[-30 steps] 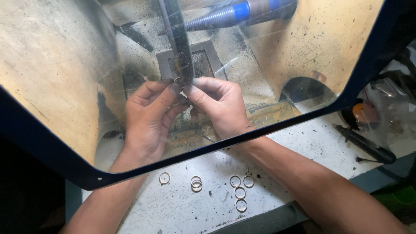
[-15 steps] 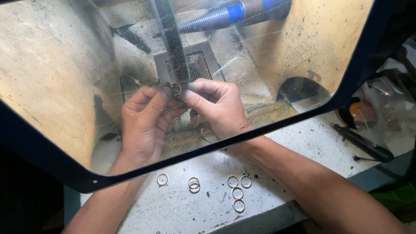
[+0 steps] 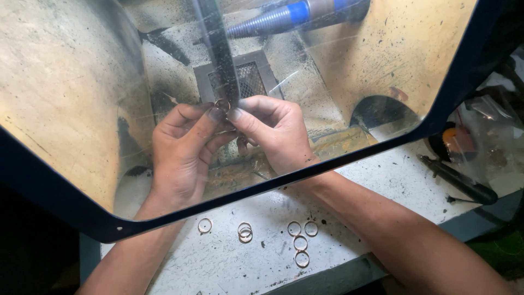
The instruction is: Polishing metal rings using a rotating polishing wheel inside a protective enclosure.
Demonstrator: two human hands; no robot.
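While the dust-stained shield (image 3: 65, 98) covers the work, a small ring (image 3: 222, 104) is pinched between the fingertips of the left hand (image 3: 183, 155) and right hand (image 3: 273, 134), against the dark spinning wheel (image 3: 218, 49). Six loose rings (image 3: 300, 243) are laid near the bench's (image 3: 382, 180) front edge; how many are finished cannot be told.

6 loose rings (image 3: 299, 243) on bench (image 3: 382, 180); black tool (image 3: 458, 180) right.
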